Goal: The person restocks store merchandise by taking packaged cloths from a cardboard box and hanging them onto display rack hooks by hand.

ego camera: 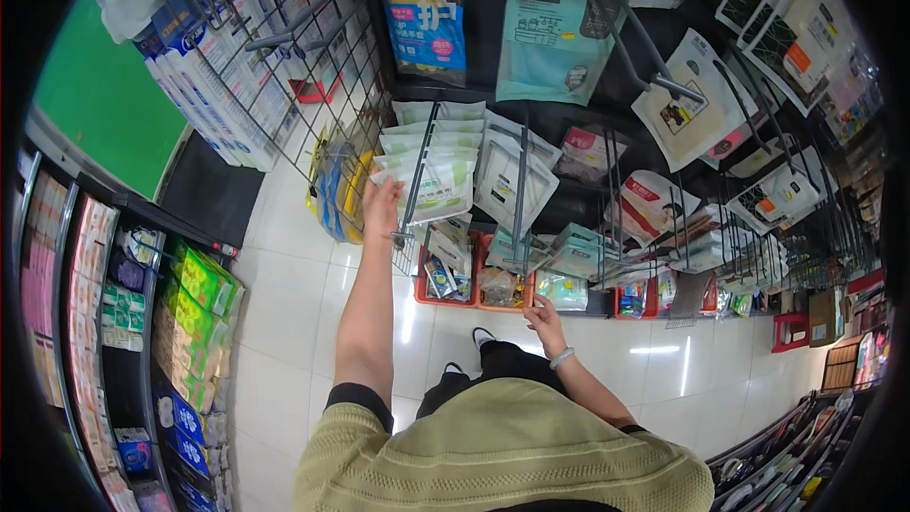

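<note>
My left hand (382, 208) reaches forward and pinches the left corner of the front white-and-green flat packet (442, 188), which hangs on a metal display hook (424, 156). Several like packets (441, 126) hang behind it on that hook. Lower and to the right is my right hand (546, 326), a pale bangle at its wrist. It seems to hold nothing, its fingers loosely bent near the rim of an orange basket (530, 293). Right of the front packet, clear-windowed white packets (515, 181) hang from another hook (523, 163).
A wire grid panel (313, 64) stands on the left, with yellow and blue items (338, 192) hanging by it. More hooks with packaged goods (682, 110) project on the right. A red basket (426, 295) sits low ahead. Shelves with green tissue packs (202, 284) line the left.
</note>
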`<state>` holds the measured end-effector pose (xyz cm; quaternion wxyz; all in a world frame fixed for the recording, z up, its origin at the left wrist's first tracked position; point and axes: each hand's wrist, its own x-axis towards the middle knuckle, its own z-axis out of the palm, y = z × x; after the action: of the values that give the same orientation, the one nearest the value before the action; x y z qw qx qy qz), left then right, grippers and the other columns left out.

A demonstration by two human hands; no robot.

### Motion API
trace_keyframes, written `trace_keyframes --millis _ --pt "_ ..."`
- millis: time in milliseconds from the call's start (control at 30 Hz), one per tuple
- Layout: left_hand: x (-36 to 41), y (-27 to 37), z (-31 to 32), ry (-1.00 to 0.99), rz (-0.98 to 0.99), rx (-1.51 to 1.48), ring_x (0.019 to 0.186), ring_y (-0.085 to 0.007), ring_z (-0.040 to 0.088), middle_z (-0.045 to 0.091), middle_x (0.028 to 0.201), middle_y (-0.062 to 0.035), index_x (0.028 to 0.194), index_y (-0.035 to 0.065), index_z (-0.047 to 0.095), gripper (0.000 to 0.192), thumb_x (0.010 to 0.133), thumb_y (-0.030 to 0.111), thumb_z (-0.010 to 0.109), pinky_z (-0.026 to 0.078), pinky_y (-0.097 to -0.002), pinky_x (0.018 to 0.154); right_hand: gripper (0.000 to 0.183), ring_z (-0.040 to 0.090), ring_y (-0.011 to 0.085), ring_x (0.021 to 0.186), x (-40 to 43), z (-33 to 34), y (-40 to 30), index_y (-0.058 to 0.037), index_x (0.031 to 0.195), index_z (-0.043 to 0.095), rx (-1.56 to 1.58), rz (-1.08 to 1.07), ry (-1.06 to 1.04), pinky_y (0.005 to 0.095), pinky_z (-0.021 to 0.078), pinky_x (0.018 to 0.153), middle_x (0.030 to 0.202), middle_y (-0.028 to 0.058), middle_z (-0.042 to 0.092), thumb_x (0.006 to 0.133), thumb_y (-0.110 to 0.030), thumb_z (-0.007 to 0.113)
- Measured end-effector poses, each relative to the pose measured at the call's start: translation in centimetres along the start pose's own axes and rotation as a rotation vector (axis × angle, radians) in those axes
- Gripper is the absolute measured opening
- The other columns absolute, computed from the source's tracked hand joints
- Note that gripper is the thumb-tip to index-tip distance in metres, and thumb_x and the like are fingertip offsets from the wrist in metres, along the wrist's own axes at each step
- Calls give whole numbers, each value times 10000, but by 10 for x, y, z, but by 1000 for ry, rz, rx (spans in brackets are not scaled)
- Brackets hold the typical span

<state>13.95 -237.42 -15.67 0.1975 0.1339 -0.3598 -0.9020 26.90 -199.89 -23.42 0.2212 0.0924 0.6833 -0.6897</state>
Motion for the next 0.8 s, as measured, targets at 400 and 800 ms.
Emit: trace_keyframes --millis 400,800 --pt "-158 -128 -47 87 -154 248 801 -141 489 428 1120 -61 1295 142 247 643 749 59 576 412 -263 655 524 548 136 827 -100 -25 50 -115 1249 361 -22 94 142 294 454 687 925 58 578 788 -186 601" --pt "-351 -264 -24 -208 -1020 781 679 -233 541 508 939 -130 1165 107 328 433 774 62 508 431 -312 549 560 598 167 666 -241 -190 235 -65 1210 393 66 456 940 306 506 541 798 120 597 714 -162 634"
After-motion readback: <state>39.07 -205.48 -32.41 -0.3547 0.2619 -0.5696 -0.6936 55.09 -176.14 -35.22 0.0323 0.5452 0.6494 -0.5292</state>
